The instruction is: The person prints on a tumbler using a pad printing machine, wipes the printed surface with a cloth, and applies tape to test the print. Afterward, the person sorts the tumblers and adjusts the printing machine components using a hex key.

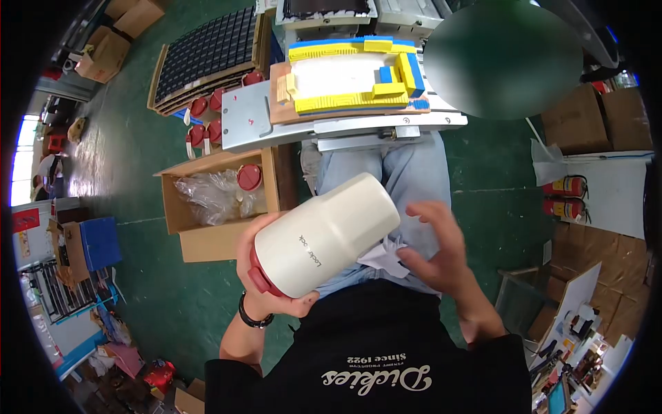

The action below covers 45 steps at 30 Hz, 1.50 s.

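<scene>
Fingers of our left hand [267,301] curled around lid end of cream tumbler [327,238]; tumbler tilted above our lap [345,167], red lid [259,279] toward 8 o'clock, base toward 2 o'clock; fingers of our right hand [445,248] spread wide, gripping nothing, near tumbler at 3 o'clock; open carton [227,246] at 10 o'clock; yellow-and-blue frame [338,103] at 12 o'clock.

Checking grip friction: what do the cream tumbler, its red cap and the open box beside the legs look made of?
Cream tumbler: probably coated metal, maybe plastic; smooth, near-matte, soft shading. Red cap: likely plastic; uniform colour, moulded-looking tab. Open box: cardboard; matte brown, folded flaps.
</scene>
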Tool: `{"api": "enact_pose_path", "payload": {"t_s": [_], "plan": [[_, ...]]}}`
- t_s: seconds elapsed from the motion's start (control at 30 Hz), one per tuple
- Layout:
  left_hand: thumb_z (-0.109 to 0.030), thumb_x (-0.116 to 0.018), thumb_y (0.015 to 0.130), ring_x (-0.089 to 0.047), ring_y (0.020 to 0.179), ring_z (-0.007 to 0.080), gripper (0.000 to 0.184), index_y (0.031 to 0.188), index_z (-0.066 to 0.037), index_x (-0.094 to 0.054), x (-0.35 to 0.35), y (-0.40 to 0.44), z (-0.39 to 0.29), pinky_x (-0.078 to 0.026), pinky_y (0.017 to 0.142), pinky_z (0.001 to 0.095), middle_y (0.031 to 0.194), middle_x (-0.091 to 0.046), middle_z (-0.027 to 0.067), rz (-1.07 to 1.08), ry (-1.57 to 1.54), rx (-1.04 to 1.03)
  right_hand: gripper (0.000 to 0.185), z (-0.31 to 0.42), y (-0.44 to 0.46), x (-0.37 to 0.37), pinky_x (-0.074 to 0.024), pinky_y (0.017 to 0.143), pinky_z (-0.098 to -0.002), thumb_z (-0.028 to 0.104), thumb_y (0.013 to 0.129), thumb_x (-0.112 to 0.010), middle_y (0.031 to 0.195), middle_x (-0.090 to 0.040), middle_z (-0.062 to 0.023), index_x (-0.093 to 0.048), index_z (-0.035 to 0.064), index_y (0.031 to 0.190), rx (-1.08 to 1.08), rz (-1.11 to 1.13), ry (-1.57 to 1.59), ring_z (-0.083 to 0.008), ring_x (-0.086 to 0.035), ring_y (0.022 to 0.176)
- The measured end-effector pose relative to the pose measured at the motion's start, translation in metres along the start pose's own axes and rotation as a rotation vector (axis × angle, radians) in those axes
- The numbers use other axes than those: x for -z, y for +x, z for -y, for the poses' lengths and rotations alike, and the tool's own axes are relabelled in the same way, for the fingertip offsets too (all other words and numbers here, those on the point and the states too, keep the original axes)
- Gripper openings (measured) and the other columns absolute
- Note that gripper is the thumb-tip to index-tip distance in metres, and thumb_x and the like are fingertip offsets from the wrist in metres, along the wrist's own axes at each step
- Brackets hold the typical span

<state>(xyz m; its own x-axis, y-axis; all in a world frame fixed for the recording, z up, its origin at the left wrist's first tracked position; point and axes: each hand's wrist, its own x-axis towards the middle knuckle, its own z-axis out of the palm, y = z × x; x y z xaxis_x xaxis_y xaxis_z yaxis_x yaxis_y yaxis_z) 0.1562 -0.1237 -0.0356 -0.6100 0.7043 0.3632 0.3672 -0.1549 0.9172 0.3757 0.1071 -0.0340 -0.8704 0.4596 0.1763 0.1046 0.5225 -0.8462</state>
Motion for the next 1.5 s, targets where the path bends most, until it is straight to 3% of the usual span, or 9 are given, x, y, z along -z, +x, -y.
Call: {"api": "enact_pose_path", "payload": {"t_s": [0.17, 0.37, 0.53, 0.67, 0.87, 1.0, 1.17, 1.23, 1.5], "plan": [[-0.036, -0.096, 0.051, -0.069, 0.115, 0.0322, 0.114, 0.148, 0.003, -0.049, -0.005, 0.016, -0.001, -0.055, 0.103, 0.0416, 0.136, -0.064, 0.0188, 0.070, -0.050, -0.020, 0.080, 0.037, 0.047, 0.016, -0.0513, 0.100, -0.0391, 0.007, 0.069, -0.095, 0.137, -0.062, -0.0156, -0.061, 0.0023, 0.142, -0.059, -0.013, 0.491, -0.0301, -0.063, 0.117], [-0.029, -0.101, 0.056, -0.070, 0.109, 0.0257, 0.107, 0.148, -0.004, -0.053, -0.002, 0.060, -0.032, -0.057, 0.095, 0.0368, 0.133, -0.067, 0.0128, 0.237, 0.055, 0.002, 0.089, 0.028, 0.089, 0.032, -0.0515, 0.102, -0.0389, 0.003, 0.064, -0.097, 0.137, -0.064, -0.0156, -0.060, 0.0016, 0.144, 0.277, 0.239, 0.135, -0.0300, -0.064, 0.120], [-0.034, -0.104, 0.058, -0.071, 0.098, 0.0227, 0.103, 0.146, -0.008, -0.057, 0.005, 0.083, -0.053, -0.056, 0.083, 0.0332, 0.126, -0.070, 0.0085, 0.391, 0.002, 0.371, 0.094, -0.011, 0.062, 0.020, -0.0516, 0.104, -0.0388, 0.005, 0.062, -0.099, 0.140, -0.064, -0.0155, -0.059, 0.0016, 0.146, 0.073, 0.169, 0.391, -0.0299, -0.064, 0.121], [-0.027, -0.105, 0.055, -0.068, 0.087, 0.0216, 0.100, 0.143, -0.009, -0.063, 0.008, 0.092, -0.043, -0.054, 0.080, 0.0297, 0.115, -0.071, 0.0045, 0.372, 0.292, -0.124, 0.095, -0.018, 0.049, 0.013, -0.0516, 0.105, -0.0394, 0.005, 0.060, -0.100, 0.139, -0.066, -0.0155, -0.060, 0.0020, 0.146, -0.094, 0.082, 0.641, -0.0303, -0.065, 0.119], [-0.025, -0.105, 0.054, -0.067, 0.090, 0.0241, 0.097, 0.141, -0.008, -0.065, 0.018, 0.110, -0.044, -0.054, 0.082, 0.0322, 0.118, -0.070, 0.0061, 0.452, 0.357, -0.068, 0.095, 0.008, 0.070, 0.034, -0.0519, 0.105, -0.0404, 0.009, 0.060, -0.101, 0.136, -0.067, -0.0155, -0.061, 0.0020, 0.145, 0.023, 0.068, 0.317, -0.0305, -0.065, 0.119], [-0.029, -0.098, 0.065, -0.070, 0.098, 0.0249, 0.086, 0.141, -0.008, -0.062, 0.025, 0.127, -0.032, -0.055, 0.080, 0.0340, 0.123, -0.068, 0.0090, 0.413, 0.393, -0.161, 0.094, 0.024, 0.098, 0.042, -0.0523, 0.105, -0.0411, 0.011, 0.060, -0.102, 0.134, -0.068, -0.0159, -0.061, 0.0008, 0.144, 0.111, 0.057, 0.076, -0.0307, -0.066, 0.119], [-0.023, -0.102, 0.055, -0.068, 0.105, 0.0276, 0.095, 0.142, -0.010, -0.065, 0.031, 0.170, -0.017, -0.055, 0.092, 0.0365, 0.127, -0.069, 0.0084, 0.350, 0.351, -0.155, 0.093, 0.028, 0.146, 0.052, -0.0527, 0.105, -0.0410, 0.014, 0.062, -0.102, 0.135, -0.067, -0.0159, -0.060, -0.0003, 0.144, 0.119, -0.004, 0.068, -0.0296, -0.066, 0.117], [-0.026, -0.103, 0.056, -0.068, 0.107, 0.0277, 0.094, 0.141, -0.009, -0.066, 0.037, 0.198, -0.002, -0.055, 0.093, 0.0370, 0.127, -0.069, 0.0092, 0.359, 0.365, -0.294, 0.093, 0.025, 0.161, 0.053, -0.0525, 0.105, -0.0409, 0.015, 0.062, -0.102, 0.135, -0.066, -0.0157, -0.060, -0.0005, 0.144, 0.113, 0.017, 0.086, -0.0296, -0.065, 0.117], [-0.026, -0.100, 0.062, -0.067, 0.108, 0.0271, 0.089, 0.140, -0.005, -0.064, 0.045, 0.245, 0.035, -0.055, 0.090, 0.0383, 0.122, -0.068, 0.0095, 0.391, 0.392, -0.241, 0.094, 0.022, 0.222, 0.064, -0.0506, 0.106, -0.0397, 0.015, 0.066, -0.100, 0.138, -0.062, -0.0145, -0.056, -0.0017, 0.148, 0.092, 0.047, 0.044, -0.0294, -0.063, 0.121]]}}
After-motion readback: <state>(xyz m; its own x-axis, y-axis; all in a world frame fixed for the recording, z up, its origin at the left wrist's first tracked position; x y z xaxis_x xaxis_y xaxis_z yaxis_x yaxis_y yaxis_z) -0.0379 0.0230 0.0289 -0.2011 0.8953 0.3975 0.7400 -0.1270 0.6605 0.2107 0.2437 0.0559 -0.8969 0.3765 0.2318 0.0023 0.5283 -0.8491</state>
